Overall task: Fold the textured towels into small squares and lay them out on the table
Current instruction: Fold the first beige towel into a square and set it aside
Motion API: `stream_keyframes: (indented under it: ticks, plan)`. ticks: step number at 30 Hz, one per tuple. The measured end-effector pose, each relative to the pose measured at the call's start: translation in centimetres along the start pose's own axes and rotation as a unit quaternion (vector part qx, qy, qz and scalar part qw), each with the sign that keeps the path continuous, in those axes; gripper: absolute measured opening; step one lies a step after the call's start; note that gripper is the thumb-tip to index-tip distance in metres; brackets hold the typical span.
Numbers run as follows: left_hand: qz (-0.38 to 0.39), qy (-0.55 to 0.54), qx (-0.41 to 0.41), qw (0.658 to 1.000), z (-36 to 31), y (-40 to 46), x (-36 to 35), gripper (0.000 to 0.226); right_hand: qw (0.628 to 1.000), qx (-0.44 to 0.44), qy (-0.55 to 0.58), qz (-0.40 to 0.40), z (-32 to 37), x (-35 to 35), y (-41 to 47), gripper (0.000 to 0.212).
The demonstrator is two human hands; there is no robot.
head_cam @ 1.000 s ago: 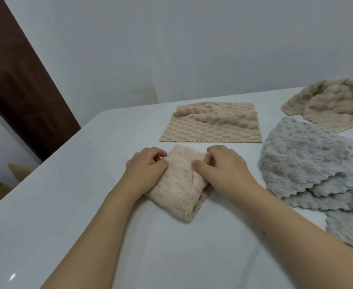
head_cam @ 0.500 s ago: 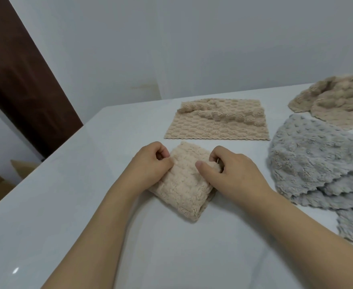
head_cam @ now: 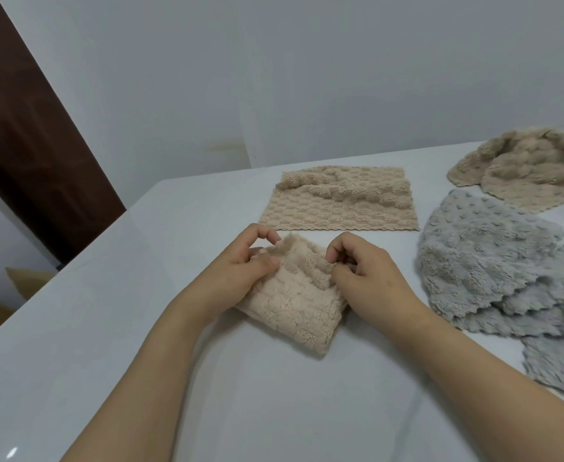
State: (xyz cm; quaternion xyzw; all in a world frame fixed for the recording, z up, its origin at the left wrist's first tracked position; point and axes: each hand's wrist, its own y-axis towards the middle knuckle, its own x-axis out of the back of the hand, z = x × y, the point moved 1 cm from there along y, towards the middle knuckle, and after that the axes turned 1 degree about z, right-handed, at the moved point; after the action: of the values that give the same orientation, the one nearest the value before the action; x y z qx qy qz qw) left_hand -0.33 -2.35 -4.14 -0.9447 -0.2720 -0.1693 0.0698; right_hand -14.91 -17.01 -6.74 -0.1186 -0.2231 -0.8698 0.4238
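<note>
Pinching the far corners of a fluffy beige folded towel [head_cam: 294, 301] on the table [head_cam: 140, 328], the left hand [head_cam: 240, 271] and right hand [head_cam: 370, 278] curl their fingers around its nubby edge.

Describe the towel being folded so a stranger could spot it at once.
On the white table, look at the near centre, between the left hand and right hand. The small beige folded towel lies there; both hands pinch its far edge, unlike the flatter beige towel behind.
</note>
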Motion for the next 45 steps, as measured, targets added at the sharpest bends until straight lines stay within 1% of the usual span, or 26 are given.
stream_keyframes:
  ticks: [3, 7, 10, 11, 13, 16, 19, 21, 23, 24, 26, 27, 29, 31, 33, 35, 36, 39, 42, 45]
  plan:
    - [0.02, -0.004, 0.018, 1.0, -0.2, -0.3, 0.2, 0.025, 1.0, -0.015, -0.005, -0.015, -0.2, 0.0, 0.2, 0.023]
    - [-0.017, -0.042, 0.052, 0.998, 0.0, -0.1, 0.5, 0.029, 0.997, -0.03, -0.048, -0.049, -0.6, -0.1, 0.8, 0.02]
    - [-0.045, -0.068, 0.088, 0.993, 0.3, 0.3, 0.5, 0.036, 0.991, -0.01, -0.114, -0.063, -0.8, -0.2, 1.4, 0.023]
    - [-0.051, -0.078, 0.094, 0.991, 0.4, 0.3, 0.5, 0.033, 0.99, 0.001, -0.123, -0.066, -0.9, -0.3, 1.5, 0.025]
    - [-0.05, -0.085, 0.094, 0.991, 0.4, 0.3, 0.4, 0.021, 0.993, 0.001, -0.106, -0.051, -1.2, -0.4, 1.7, 0.026]
    - [-0.039, -0.082, 0.085, 0.992, 0.7, 0.4, 0.4, 0.021, 0.995, -0.009, -0.103, -0.007, -1.5, -0.4, 2.2, 0.024]
    - [-0.06, -0.082, 0.077, 0.992, 0.8, 0.4, 0.6, 0.014, 0.991, 0.0, -0.13, -0.015, -1.5, -0.4, 2.4, 0.025]
    - [-0.081, -0.075, 0.069, 0.991, 0.8, 0.4, 1.0, 0.012, 0.991, -0.008, -0.126, -0.032, -1.4, -0.2, 2.5, 0.022]
    - [-0.119, -0.061, 0.06, 0.989, 0.9, 0.5, 1.4, 0.011, 0.992, -0.014, -0.12, -0.044, -1.3, 0.0, 2.7, 0.014]
    - [-0.137, -0.052, 0.053, 0.988, 1.0, 0.5, 1.5, 0.011, 0.991, -0.011, -0.122, -0.045, -1.3, 0.2, 2.8, 0.017]
    - [-0.166, -0.03, 0.032, 0.985, 1.1, 0.7, 1.2, 0.01, 0.99, 0.001, -0.134, -0.032, -1.3, 0.2, 2.9, 0.032]
    - [-0.177, -0.023, 0.013, 0.984, 1.1, 0.8, 0.9, 0.008, 0.99, 0.002, -0.139, -0.018, -1.2, 0.1, 2.9, 0.039]
    - [-0.198, -0.025, -0.045, 0.979, 0.9, 1.0, 0.2, 0.001, 0.987, -0.013, -0.158, 0.016, -1.2, -0.1, 2.9, 0.044]
    - [-0.228, -0.017, -0.093, 0.969, 1.0, 1.4, -0.3, 0.006, 0.98, -0.021, -0.197, 0.033, -1.5, -0.2, 3.1, 0.042]
    - [-0.249, -0.005, -0.106, 0.963, 1.4, 1.7, -0.6, 0.01, 0.973, -0.028, -0.226, 0.027, -1.6, -0.2, 3.3, 0.032]
    - [-0.259, 0.008, -0.094, 0.961, 1.8, 1.9, -0.8, 0.014, 0.97, -0.029, -0.243, 0.019, -1.6, -0.3, 3.5, 0.021]
    - [-0.258, 0.027, -0.08, 0.963, 2.0, 2.1, -0.8, 0.014, 0.969, -0.031, -0.246, 0.016, -1.7, -0.3, 3.5, 0.019]
    - [-0.257, 0.075, -0.039, 0.963, 2.3, 2.5, -0.9, 0.012, 0.966, -0.047, -0.253, 0.008, -1.7, -0.3, 3.6, 0.03]
    - [-0.24, 0.066, -0.014, 0.968, 2.2, 2.6, -1.2, 0.013, 0.954, -0.05, -0.294, -0.003, -2.0, -0.4, 3.6, 0.031]
    - [-0.225, 0.035, 0.041, 0.973, 1.7, 2.6, -0.6, 0.019, 0.955, -0.056, -0.292, -0.015, -2.0, -0.5, 3.6, 0.025]
